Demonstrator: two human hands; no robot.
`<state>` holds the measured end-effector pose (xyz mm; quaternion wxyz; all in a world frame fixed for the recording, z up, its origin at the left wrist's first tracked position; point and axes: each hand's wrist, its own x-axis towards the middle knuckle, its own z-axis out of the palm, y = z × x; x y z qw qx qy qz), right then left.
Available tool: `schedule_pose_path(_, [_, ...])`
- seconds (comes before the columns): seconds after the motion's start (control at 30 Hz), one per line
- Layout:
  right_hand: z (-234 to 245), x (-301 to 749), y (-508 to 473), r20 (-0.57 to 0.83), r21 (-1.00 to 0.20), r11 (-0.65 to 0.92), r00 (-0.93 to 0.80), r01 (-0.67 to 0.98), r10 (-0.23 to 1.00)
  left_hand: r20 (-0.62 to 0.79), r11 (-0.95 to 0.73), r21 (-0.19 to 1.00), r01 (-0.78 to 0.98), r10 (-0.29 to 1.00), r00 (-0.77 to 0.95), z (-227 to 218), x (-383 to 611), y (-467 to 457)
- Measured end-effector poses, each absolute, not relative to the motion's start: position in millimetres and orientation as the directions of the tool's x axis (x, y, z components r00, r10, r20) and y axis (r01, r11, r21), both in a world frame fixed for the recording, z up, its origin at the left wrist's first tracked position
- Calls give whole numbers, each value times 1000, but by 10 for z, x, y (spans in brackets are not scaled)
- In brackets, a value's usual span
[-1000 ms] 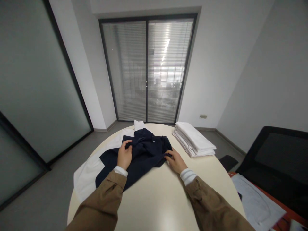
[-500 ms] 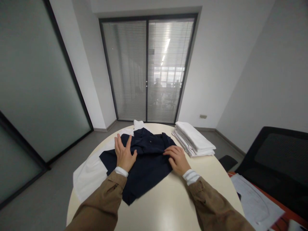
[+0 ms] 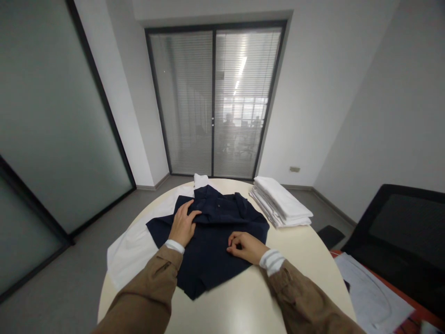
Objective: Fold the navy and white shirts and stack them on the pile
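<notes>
A dark navy shirt (image 3: 215, 255) with a small button lies partly folded on the round table, its upper part creased in a fold across the middle. On the left side of that fold rests my left hand (image 3: 183, 225), fingers extended on the cloth and thumb apart. My right hand (image 3: 245, 247) is over the shirt's lower right part, fingers curled and thumb tip close to the index finger. No cloth shows between them. Under the navy shirt and out to its left spreads a white garment (image 3: 130, 255).
A stack of folded white cloth (image 3: 283, 204) sits at the table's back right. The cream round table (image 3: 239, 306) has a curved edge. To the right are a black mesh chair (image 3: 399, 232) and papers (image 3: 371, 292) on an orange surface. Glass doors with blinds (image 3: 212, 102) stand beyond.
My right hand has left the shirt's right edge and come down and left, its fingers curling. My left hand has lowered its raised fingers onto the fold. The shirt's right side now lies spread out.
</notes>
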<state>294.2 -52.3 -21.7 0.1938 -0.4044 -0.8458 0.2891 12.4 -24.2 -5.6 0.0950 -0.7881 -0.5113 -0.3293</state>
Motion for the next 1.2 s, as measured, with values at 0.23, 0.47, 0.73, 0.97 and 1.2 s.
schedule_pose_path(0.23, [-155,3149,-527,54,-718,473,-636,511,770,686,-437,239,867,708,168,28,133,-262])
schedule_pose_path(0.47, [-194,3106,-575,37,-758,399,-578,516,815,512,-730,314,607,669,540,53,302,-378])
schedule_pose_path(0.73, [-274,3156,-468,156,-687,338,-324,643,933,266,-710,507,489,668,695,76,337,-492])
schedule_pose_path(0.97, [-275,3177,-478,287,-594,527,-453,608,844,229,-656,463,597,739,634,-76,462,-468])
schedule_pose_path(1.2, [-162,3142,-583,259,-525,644,-616,557,744,217,-505,483,715,860,462,-145,484,-428])
